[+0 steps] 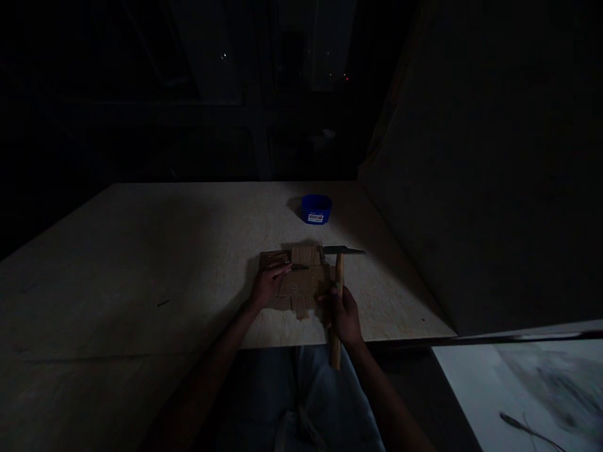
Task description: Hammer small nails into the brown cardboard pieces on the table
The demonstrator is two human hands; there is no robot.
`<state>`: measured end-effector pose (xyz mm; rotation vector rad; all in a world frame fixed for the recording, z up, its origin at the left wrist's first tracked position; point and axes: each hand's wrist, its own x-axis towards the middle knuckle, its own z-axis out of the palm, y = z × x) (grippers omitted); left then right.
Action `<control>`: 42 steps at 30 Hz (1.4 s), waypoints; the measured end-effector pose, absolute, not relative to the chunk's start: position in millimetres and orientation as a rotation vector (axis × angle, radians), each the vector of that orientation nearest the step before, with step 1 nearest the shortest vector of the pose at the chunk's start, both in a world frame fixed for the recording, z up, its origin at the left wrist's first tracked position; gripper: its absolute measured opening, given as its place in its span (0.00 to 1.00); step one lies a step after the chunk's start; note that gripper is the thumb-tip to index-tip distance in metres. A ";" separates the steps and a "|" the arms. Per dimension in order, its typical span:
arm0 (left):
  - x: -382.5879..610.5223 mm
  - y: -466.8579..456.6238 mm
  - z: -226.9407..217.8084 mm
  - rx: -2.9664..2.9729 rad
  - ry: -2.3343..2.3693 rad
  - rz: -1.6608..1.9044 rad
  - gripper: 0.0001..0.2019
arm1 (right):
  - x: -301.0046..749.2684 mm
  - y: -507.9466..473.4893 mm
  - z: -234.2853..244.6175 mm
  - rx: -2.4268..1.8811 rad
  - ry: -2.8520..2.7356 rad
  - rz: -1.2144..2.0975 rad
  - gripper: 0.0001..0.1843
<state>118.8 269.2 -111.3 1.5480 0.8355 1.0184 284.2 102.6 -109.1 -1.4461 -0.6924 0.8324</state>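
Observation:
My right hand (346, 314) is closed round the wooden handle of a hammer (339, 276). The hammer's dark metal head lies crosswise at the handle's far end, beside the right edge of a piece of folded cardboard (306, 282). On the cardboard's left side rests my left hand (271, 282). Its fingertips are pinched at one end of a thin dark rod (300, 268), which looks like a screw or nail and points right across the cardboard. Dim light hides its exact shape.
Beyond the cardboard stands a blue plastic tub (316, 210) with a white label. A small dark sliver (162, 303) lies on the pale tabletop (117, 251) at left. A tall dark panel (494, 188) borders the right side. A cable (527, 430) lies lower right.

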 end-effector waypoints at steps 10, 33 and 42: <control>123.5 267.4 -107.9 1.396 0.912 0.990 0.09 | 285.2 102.4 -111.3 -1.472 -0.675 0.827 0.26; 127.2 268.2 -116.1 1.356 0.862 0.996 0.09 | 281.4 103.2 -106.8 -1.531 -0.689 0.761 0.27; 126.6 273.0 -136.0 1.535 0.822 1.016 0.08 | 279.9 103.7 -102.9 -1.535 -0.649 0.782 0.27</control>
